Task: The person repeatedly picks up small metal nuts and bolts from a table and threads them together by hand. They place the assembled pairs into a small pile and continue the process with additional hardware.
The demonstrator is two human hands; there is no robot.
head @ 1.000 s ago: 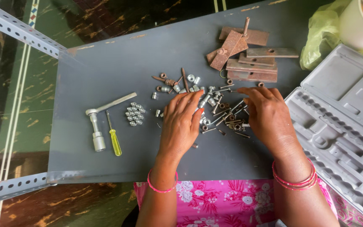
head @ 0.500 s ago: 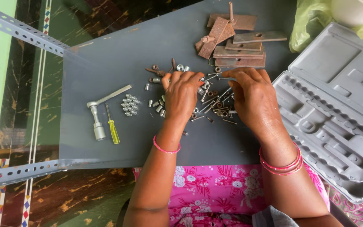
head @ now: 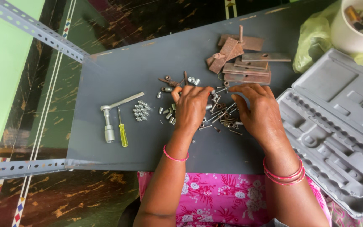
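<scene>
Steel: a heap of bolts (head: pixel 221 111) and nuts lies on the grey sheet (head: pixel 118 67), right between the two hands and partly under their fingers.
Left hand: the left hand (head: pixel 191 107) lies palm down on the heap's left edge, fingers curled in over the bolts, wrist bent up slightly; whether it grips anything I cannot tell.
Right hand: the right hand (head: pixel 258 111) lies palm down on the heap's right edge, fingers stretched left across the top of the bolts, thumb tucked towards the heap; its grasp is hidden too.
Arms: both forearms come up from the bottom edge, pink bangles at each wrist, over a pink flowered cloth.
Nuts: a tidy cluster of small nuts (head: pixel 140 111) sits apart, to the left of the left hand.
Tools: a ratchet (head: pixel 109 120) and a yellow screwdriver (head: pixel 123 132) lie side by side, further left.
Plates: rusty plates (head: pixel 244 67) are stacked just beyond the heap.
Case: an open grey tool case (head: pixel 341 126) lies to the right of the right hand.
</scene>
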